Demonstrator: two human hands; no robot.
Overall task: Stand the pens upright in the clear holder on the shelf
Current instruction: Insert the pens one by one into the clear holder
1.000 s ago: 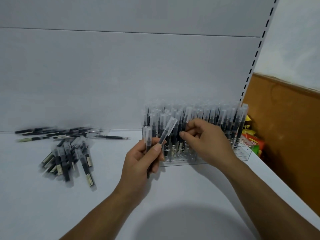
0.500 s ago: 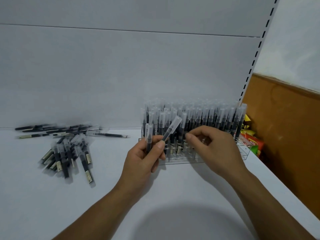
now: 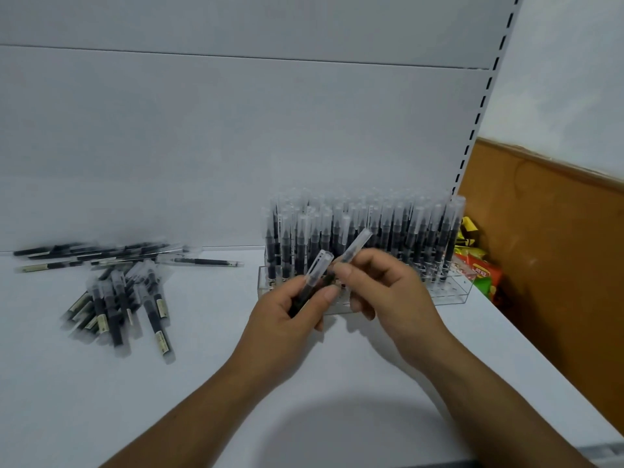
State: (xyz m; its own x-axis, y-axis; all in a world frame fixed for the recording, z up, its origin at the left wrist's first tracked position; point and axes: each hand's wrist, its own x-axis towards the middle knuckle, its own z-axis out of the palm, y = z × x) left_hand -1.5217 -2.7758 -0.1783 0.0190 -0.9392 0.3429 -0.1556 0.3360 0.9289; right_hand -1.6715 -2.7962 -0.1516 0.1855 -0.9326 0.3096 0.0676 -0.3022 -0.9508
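**Right hand back from the rack, onto a pen**

Since a second ago the right hand has left the standing rows and come across to the left hand, where it now pinches the upper pen between thumb and forefinger. That pen tilts up to the right, and its lower end is hidden between the two hands. The left hand's fingers curl round the lower pen, thumb on the barrel and clear cap pointing up and right. Both pens are held just in front of the clear holder, which sits on the white shelf against the back panel. The holder is packed with upright pens, and a few holes at its right end are bare. Well to the left lies a heap of loose pens. Bright snack packets show past the shelf's right edge.
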